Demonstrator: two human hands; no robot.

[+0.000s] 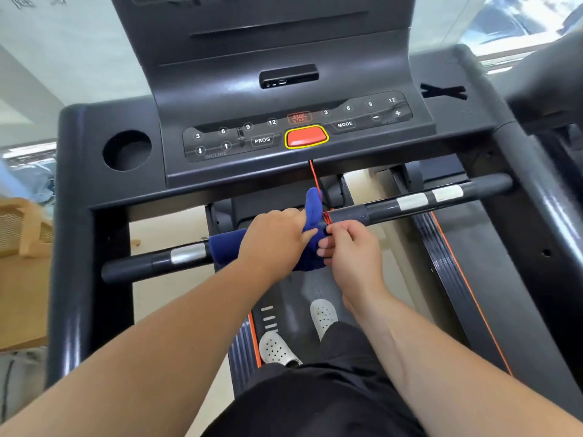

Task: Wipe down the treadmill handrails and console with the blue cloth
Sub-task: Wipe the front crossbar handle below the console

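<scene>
Grip: the left hand (274, 241) lies over the blue cloth (227, 244), fingers curled down round it and clamping it to the front handrail (410, 203). The right hand (353, 250) is closed narrow, thumb and forefinger pinching the cloth's right edge. Whether the red cord (315, 181) is also caught in that pinch cannot be told.

Location: the cloth is wrapped over the bar at centre frame. One corner stands up above the bar and the rest hangs below it. The cord drops from the red safety key (306, 137) and is wound on the bar just beside the cloth.

Step in hand, by judgement: wiping the front handrail, middle section, with the cloth being re-set round the bar.

Next move calls for: sliding the wrapped cloth along the bar toward the right of the frame, which means lifting it past the cord winding without tugging the key out.

Outstanding: the console (299, 96) in the upper centre, including its cup holder (126, 149) at left, looks not yet reached
</scene>
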